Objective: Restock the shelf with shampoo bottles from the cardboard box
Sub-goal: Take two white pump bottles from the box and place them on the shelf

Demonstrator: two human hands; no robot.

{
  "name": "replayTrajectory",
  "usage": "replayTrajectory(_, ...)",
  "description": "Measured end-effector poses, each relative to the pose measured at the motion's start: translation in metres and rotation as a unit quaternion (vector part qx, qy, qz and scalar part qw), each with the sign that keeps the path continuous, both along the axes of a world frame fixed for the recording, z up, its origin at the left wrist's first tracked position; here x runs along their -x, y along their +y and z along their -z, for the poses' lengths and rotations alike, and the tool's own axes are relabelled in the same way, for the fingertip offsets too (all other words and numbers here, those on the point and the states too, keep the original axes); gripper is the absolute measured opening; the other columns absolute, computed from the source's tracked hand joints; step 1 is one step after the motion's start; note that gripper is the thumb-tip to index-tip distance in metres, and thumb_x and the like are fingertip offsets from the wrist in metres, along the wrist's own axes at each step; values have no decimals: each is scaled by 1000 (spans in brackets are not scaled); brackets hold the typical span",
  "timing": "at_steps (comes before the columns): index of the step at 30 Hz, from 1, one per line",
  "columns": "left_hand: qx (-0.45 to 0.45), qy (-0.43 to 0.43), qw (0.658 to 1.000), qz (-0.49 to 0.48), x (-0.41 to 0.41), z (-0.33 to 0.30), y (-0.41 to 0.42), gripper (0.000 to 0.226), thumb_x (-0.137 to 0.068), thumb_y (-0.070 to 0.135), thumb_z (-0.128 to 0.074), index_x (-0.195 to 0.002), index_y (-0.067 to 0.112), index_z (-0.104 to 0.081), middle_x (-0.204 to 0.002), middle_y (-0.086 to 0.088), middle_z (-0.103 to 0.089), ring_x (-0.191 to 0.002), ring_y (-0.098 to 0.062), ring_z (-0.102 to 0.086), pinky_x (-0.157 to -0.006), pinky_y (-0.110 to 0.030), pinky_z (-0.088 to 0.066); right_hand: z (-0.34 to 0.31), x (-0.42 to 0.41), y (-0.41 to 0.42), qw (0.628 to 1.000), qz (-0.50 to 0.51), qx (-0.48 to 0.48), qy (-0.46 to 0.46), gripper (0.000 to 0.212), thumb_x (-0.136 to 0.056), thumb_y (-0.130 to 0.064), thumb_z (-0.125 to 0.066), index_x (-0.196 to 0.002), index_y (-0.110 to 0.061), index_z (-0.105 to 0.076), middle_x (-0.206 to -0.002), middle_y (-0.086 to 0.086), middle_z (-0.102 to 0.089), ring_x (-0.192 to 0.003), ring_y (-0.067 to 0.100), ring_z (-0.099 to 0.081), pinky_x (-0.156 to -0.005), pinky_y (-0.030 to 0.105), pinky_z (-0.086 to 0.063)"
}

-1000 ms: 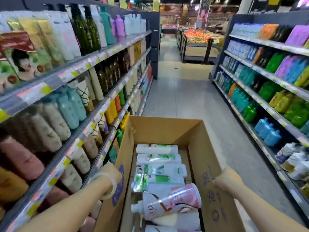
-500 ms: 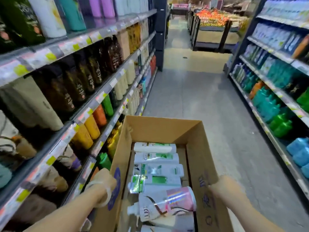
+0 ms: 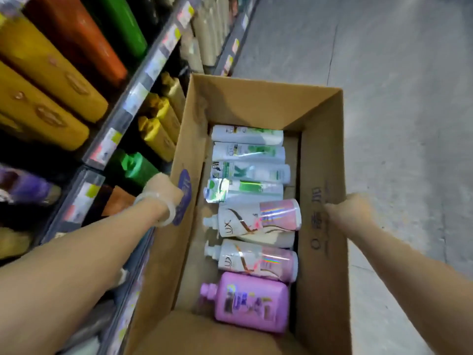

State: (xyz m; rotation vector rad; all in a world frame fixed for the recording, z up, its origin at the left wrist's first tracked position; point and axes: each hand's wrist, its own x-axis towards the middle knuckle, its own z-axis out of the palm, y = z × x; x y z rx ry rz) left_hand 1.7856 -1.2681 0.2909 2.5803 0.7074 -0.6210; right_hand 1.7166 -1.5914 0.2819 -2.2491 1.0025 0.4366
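An open cardboard box (image 3: 256, 103) is in front of me, right beside the shelf (image 3: 143, 88) on the left. Inside it, several shampoo bottles lie on their sides in a row: white-and-green ones (image 3: 248, 152) at the far end, two white-and-pink LUX bottles (image 3: 256, 219) in the middle, and a pink-purple bottle (image 3: 253, 301) nearest me. My left hand (image 3: 163, 190), with a pale bracelet at the wrist, grips the box's left wall from outside. My right hand (image 3: 350, 208) holds the right wall, its fingers hidden behind the cardboard.
The left shelf rows hold yellow bottles (image 3: 48, 73), orange and green ones (image 3: 120, 26), and gold jugs (image 3: 158, 129) lower down, with price tags along the shelf edges. Grey aisle floor (image 3: 396, 98) lies to the right of the box.
The view has tipped downward and closer to the lower shelf rows. The box has travelled along the aisle with both hands on its walls, and more bottles near me now show.
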Motion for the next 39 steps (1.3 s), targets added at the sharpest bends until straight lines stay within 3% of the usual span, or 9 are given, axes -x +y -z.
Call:
replayTrajectory(3,-9,15,1000,-11,-16,75,-1,22,-82,15,-60,-65,1,-55,-81,-23,-64,-79,-38,-64,-63,-35,-46,78,-23,1,1000,-3,-1,9,27,-77,-24,-69,-87,1,-69,-86,24,-67,-82,39,-66,-70,40,-53)
replayTrajectory(8,-26,22,999,-25,-28,201,7,12,-81,11,-65,-83,1,-59,-87,-24,-65,-84,-38,-63,-67,-40,-48,202,-48,8,999,-5,9,39,21,-78,-19,-67,-87,0,-68,-77,16,-63,-69,32,-60,-63,36,-50)
replayTrajectory(12,-28,19,999,-33,-40,279,15,31,-79,11,-66,-58,10,-44,-64,-10,-53,-68,-32,-57,-60,-35,-43,277,-59,14,998,3,25,57,14,-80,-18,-65,-72,-7,-63,-58,6,-54,-49,23,-49,-51,32,-48)
replayTrajectory(17,-35,24,999,-4,-39,337,21,17,-79,10,-65,-68,5,-53,-77,-19,-60,-77,-35,-62,-63,-41,-49,336,-47,19,997,21,45,58,16,-79,-16,-62,-77,-1,-64,-77,18,-66,-71,36,-66,-65,45,-58)
replayTrajectory(21,-42,16,999,-8,-40,336,24,14,-78,10,-62,-80,-4,-60,-68,-16,-59,-69,-33,-58,-54,-36,-45,337,-49,21,996,29,77,35,22,-79,-18,-63,-86,4,-66,-86,21,-70,-70,35,-65,-67,46,-57)
replayTrajectory(24,-21,56,997,-45,-40,327,16,31,-84,15,-61,-107,-4,-57,-103,-25,-64,-92,-40,-61,-74,-45,-51,324,-49,25,995,28,42,86,29,-82,-28,-64,-97,-3,-64,-94,19,-69,-77,33,-64,-72,42,-56)
replayTrajectory(29,-4,89,991,-98,-31,283,-2,80,-86,31,-60,-144,7,-12,-147,-20,-28,-131,-39,-35,-102,-50,-38,269,-51,34,991,5,-6,132,81,-76,-38,-73,-133,-1,-30,-109,17,-57,-107,39,-57,-88,48,-48)
replayTrajectory(34,92,106,986,-85,4,207,-19,63,-88,24,-56,-141,7,-26,-147,-17,-30,-135,-33,-30,-108,-43,-31,184,-68,53,968,-210,38,130,41,-81,-17,-67,-117,-1,-55,-114,22,-62,-105,40,-58,-80,38,-46)
replayTrajectory(39,145,119,972,-138,9,144,-31,52,-90,24,-53,-136,7,-36,-135,-16,-49,-121,-31,-49,-96,-35,-42,129,-107,68,934,-319,34,155,21,-82,-20,-59,-93,-4,-51,-101,19,-57,-92,34,-56,-82,38,-46)
